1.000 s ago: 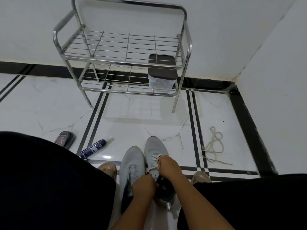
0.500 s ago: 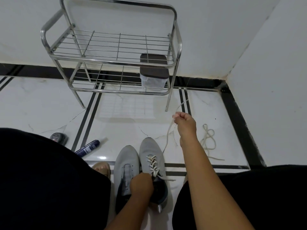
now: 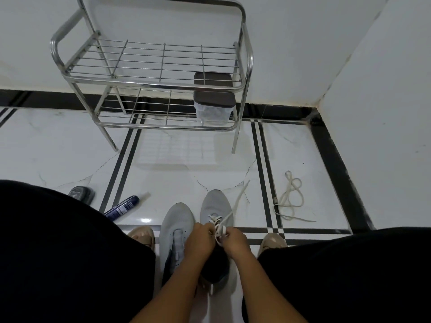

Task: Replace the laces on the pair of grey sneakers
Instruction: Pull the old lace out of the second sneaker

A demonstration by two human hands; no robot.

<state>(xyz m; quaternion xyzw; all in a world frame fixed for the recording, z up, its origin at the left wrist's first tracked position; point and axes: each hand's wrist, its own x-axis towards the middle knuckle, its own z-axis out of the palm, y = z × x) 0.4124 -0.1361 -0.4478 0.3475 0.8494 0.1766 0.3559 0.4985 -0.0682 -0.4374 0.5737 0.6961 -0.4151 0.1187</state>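
Two grey sneakers stand side by side on the white floor between my knees. The left sneaker (image 3: 177, 227) shows bare eyelets with no lace. The right sneaker (image 3: 215, 205) carries a white lace (image 3: 231, 212) crossed through its eyelets, one free end trailing forward to the right. My left hand (image 3: 199, 241) and my right hand (image 3: 235, 241) meet over the right sneaker's tongue, fingers curled, each pinching the lace. A second loose white lace (image 3: 290, 198) lies coiled on the floor to the right.
A steel wire shoe rack (image 3: 149, 82) stands against the far wall, holding a clear box with a dark lid (image 3: 213, 99). A blue spray bottle (image 3: 122, 207) and a dark oval container (image 3: 81, 193) lie on the left. My beige-shod feet flank the sneakers.
My right hand came back down from its raised pull to the right sneaker's tongue. My left hand shifted right from the shoe's collar to meet it at the lace.
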